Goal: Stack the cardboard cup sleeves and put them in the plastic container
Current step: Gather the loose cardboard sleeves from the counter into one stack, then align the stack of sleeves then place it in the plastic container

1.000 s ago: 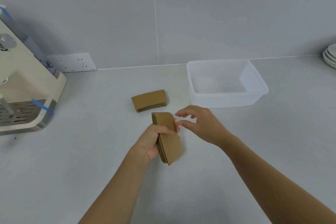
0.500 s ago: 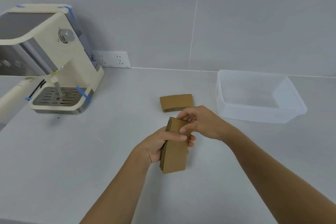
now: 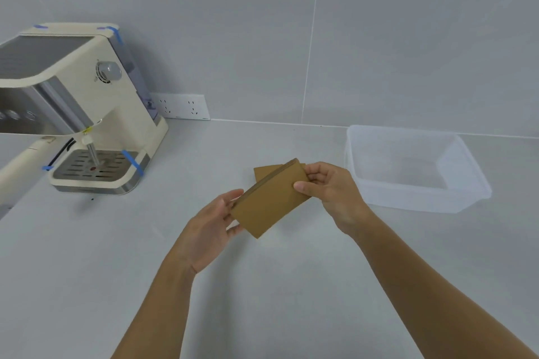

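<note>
The coffee machine (image 3: 73, 108) is cut by the left edge of the picture, so its left part is not visible, and the buttons on its steel front are too blurred to read. Behind the stack of sleeves (image 3: 271, 198) lies another pile of sleeves (image 3: 264, 171), and only its far corner shows, so I cannot tell how many are in it. The fingers (image 3: 233, 230) of the left hand (image 3: 210, 230) go behind the stack and are mostly hidden, and both forearms are cut off at the near edge.
</note>
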Demonstrator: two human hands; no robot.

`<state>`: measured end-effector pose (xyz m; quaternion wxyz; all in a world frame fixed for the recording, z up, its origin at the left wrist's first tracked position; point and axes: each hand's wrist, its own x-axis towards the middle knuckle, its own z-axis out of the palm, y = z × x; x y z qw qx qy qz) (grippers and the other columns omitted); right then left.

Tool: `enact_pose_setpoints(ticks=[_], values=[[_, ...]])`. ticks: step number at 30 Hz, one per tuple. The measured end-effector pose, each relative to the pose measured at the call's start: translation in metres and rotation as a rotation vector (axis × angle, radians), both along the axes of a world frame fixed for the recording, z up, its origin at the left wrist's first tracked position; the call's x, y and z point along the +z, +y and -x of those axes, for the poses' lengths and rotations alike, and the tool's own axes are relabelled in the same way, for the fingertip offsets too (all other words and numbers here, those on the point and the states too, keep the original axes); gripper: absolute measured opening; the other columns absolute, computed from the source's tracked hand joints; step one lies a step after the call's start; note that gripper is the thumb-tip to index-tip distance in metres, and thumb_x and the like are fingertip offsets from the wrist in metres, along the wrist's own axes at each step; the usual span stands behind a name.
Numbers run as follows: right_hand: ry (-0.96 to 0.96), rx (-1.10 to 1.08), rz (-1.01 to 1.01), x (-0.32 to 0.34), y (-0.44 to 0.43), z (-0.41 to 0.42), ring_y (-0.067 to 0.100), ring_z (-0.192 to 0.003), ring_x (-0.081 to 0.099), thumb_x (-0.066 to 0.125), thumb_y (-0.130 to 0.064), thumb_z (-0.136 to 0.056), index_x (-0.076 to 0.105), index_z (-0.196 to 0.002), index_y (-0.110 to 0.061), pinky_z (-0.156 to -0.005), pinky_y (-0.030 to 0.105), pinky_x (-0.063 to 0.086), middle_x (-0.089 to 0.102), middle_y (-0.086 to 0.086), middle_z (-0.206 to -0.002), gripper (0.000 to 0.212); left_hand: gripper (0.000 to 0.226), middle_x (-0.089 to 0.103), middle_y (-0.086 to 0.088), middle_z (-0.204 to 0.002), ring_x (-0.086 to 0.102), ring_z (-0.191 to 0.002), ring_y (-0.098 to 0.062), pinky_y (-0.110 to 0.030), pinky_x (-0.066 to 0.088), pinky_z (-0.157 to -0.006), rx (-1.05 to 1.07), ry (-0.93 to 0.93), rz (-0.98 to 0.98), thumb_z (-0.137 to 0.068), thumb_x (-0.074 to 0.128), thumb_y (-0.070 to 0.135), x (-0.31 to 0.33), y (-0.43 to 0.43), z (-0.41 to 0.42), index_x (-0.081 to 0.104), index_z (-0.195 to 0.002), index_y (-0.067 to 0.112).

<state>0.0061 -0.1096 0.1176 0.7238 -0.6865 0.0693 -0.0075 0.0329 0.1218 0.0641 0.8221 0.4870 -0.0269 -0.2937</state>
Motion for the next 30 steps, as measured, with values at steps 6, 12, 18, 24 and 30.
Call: enact_pose_setpoints(ticks=[6, 12, 18, 24, 30], values=[[0.074, -0.106, -0.125, -0.019, -0.001, 0.002, 0.012, -0.073, 0.067, 0.067, 0.004, -0.077, 0.067, -0.083, -0.013, -0.074, 0.019, 0.051, 0.071, 0.003, -0.081, 0.017, 0.059, 0.068, 0.006, -0.114, 0.061, -0.107, -0.015, -0.037, 0.047, -0.093, -0.011, -0.137, -0.244, -0.067, 0.078, 0.033, -0.001, -0.025, 0.016, 0.058, -0.12, 0.016], [0.178, -0.202, -0.133, -0.038, -0.002, 0.001, 0.022, -0.084, 0.066, 0.07, -0.001, -0.077, 0.062, -0.096, -0.008, -0.078, 0.029, 0.05, 0.07, 0.01, -0.091, 0.022, 0.025, 0.073, 0.001, -0.1, 0.067, -0.091, -0.013, -0.024, 0.053, -0.072, 0.155, -0.087, -0.332, -0.089, 0.055, 0.004, -0.009, -0.039, 0.008, 0.064, -0.112, 0.008], [0.223, -0.278, -0.025, -0.041, -0.004, -0.012, 0.012, -0.076, 0.06, 0.068, -0.007, -0.081, 0.057, -0.1, -0.009, -0.064, 0.021, 0.046, 0.063, 0.0, -0.086, 0.022, 0.017, 0.068, -0.01, -0.099, 0.065, -0.088, -0.023, -0.028, 0.053, -0.071, 0.302, -0.065, -0.461, -0.086, 0.06, 0.003, -0.011, -0.056, -0.009, 0.064, -0.102, 0.005], [0.254, -0.315, 0.048, -0.04, -0.015, -0.041, 0.012, -0.079, 0.057, 0.067, -0.01, -0.081, 0.056, -0.097, -0.011, -0.065, 0.019, 0.044, 0.061, 0.0, -0.089, 0.02, 0.014, 0.068, -0.007, -0.095, 0.064, -0.085, -0.021, -0.029, 0.052, -0.07, 0.365, -0.056, -0.517, -0.084, 0.063, 0.003, 0.0, -0.074, -0.039, 0.064, -0.097, 0.008], [0.33, -0.334, 0.088, -0.043, -0.023, -0.075, 0.01, -0.076, 0.053, 0.067, -0.014, -0.082, 0.056, -0.103, -0.007, -0.059, 0.018, 0.038, 0.058, 0.003, -0.094, 0.025, 0.01, 0.064, -0.003, -0.092, 0.06, -0.081, -0.016, -0.025, 0.052, -0.067, 0.328, -0.015, -0.621, -0.085, 0.061, 0.005, 0.008, -0.087, -0.078, 0.061, -0.095, 0.006]])
